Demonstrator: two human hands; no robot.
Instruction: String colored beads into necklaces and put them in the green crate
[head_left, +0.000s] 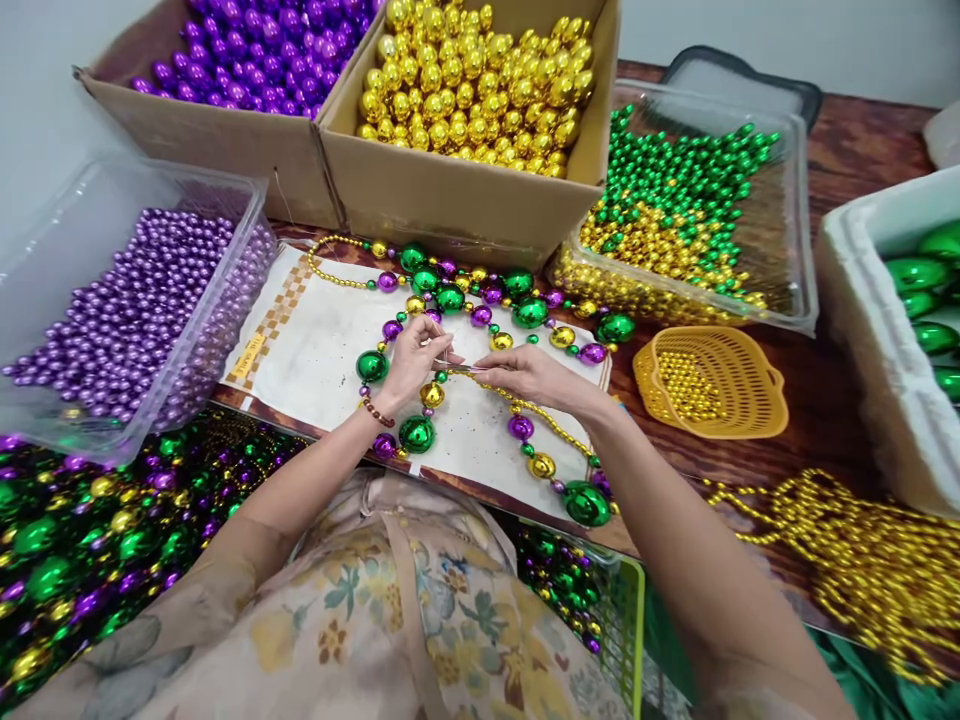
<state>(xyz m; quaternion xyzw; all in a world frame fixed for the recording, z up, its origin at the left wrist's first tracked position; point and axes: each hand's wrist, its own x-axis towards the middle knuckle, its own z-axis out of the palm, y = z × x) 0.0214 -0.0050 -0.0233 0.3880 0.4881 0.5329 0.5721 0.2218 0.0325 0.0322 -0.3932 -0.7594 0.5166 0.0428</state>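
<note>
Both of my hands meet over the white work mat (315, 350). My left hand (420, 360), with a brown bead bracelet at the wrist, is closed in a pinch on the string end of a bead necklace. Facing it, my right hand (529, 375) pinches the gold-bead end of the same bead necklace (555, 425). Something thin and dark spans the gap between my fingertips; whether it is cord or a slim tool I cannot tell. Around my hands the necklace loops across the mat, with large green balls (587, 503), purple balls (520, 427) and gold balls (541, 465).
Behind the mat stand cardboard boxes of purple balls (255, 50) and gold balls (472, 90). Clear bins hold purple beads (142, 300) and green and gold beads (675, 190). At right are a yellow basket (750, 385), gold bead strands (862, 570) and a foam box (870, 300).
</note>
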